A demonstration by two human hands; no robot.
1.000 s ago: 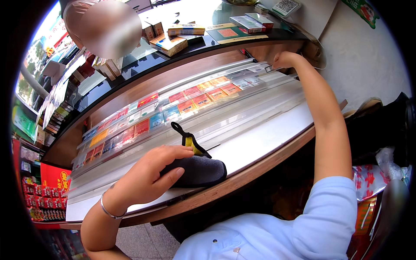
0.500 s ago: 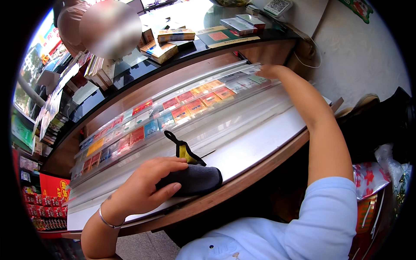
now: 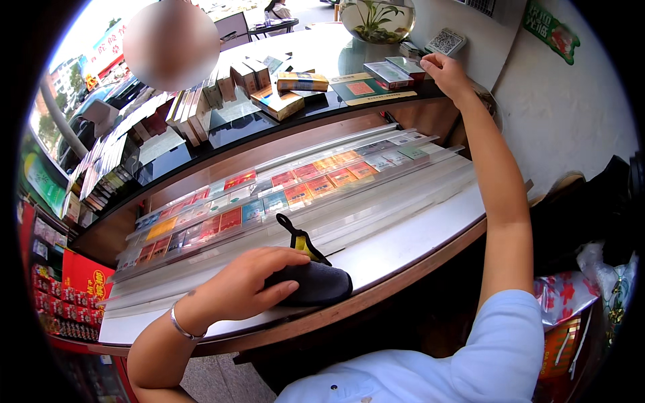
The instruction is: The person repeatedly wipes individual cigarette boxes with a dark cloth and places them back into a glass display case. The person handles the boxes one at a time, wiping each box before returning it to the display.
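My left hand (image 3: 252,285) lies over a dark grey, fleecy cleaning pad (image 3: 324,285) with black edging, its fingers and thumb curved round the pad's left end. A yellow-and-black strap (image 3: 302,242) ending in a loop stands up from the pad, which rests on the white shelf (image 3: 410,245) near its wooden front edge. My right arm stretches to the raised dark counter. There my right hand (image 3: 449,75) has its fingers curled in beside flat boxes (image 3: 390,74); whatever is between the fingertips cannot be made out.
Clear plastic channels on the shelf hold rows of colourful flat packs (image 3: 309,181). On the counter (image 3: 151,168) are two stacked yellow-and-white cartons (image 3: 279,104), upright boxes (image 3: 188,117), a fishbowl with a plant (image 3: 377,20) and a code stand (image 3: 445,41). Beyond it is another person (image 3: 171,47).
My right hand has moved up from the far right end of the plastic channels to the boxes on the counter. My left hand stays on the pad. The view has tilted up.
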